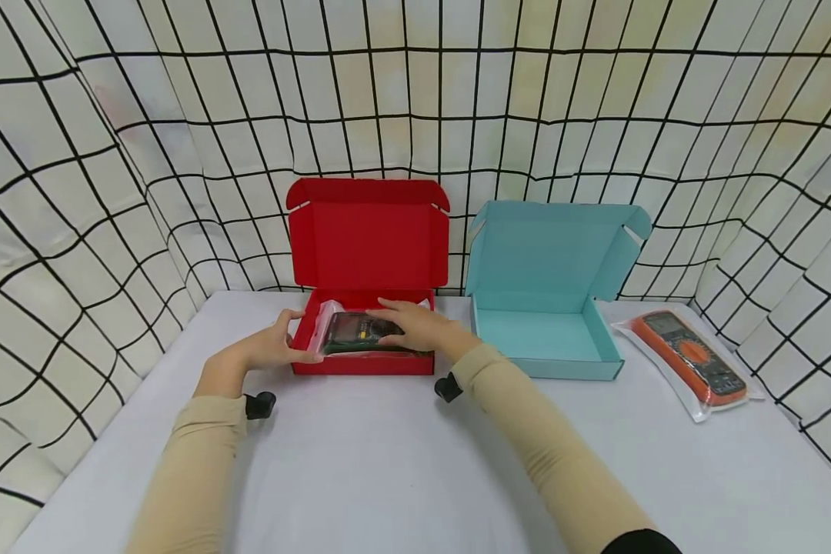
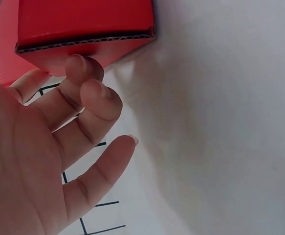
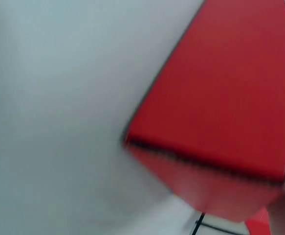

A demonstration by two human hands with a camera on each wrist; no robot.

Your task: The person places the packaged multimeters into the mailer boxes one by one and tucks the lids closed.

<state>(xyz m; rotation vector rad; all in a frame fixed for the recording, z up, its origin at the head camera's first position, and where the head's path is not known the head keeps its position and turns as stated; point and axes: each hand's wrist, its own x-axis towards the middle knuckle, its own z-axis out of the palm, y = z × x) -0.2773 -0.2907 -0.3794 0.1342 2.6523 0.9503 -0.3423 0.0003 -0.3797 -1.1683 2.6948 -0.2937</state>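
A dark multimeter in a clear plastic bag lies in the open red box, face up. My right hand rests on its right part with fingers extended, covering some of the dial side. At the box's left end is my left hand, thumb by the front corner and other fingers along the side. In the left wrist view, loosely bent fingertips are at the end wall of the red box. The right wrist view mostly shows the red box's outer wall; my right hand is barely visible there.
An open light-blue box stands right of the red one, its lid raised. Farther right lies an orange multimeter in a clear bag. A white table bears everything; white, black-gridded cloth walls rise behind and at both sides.
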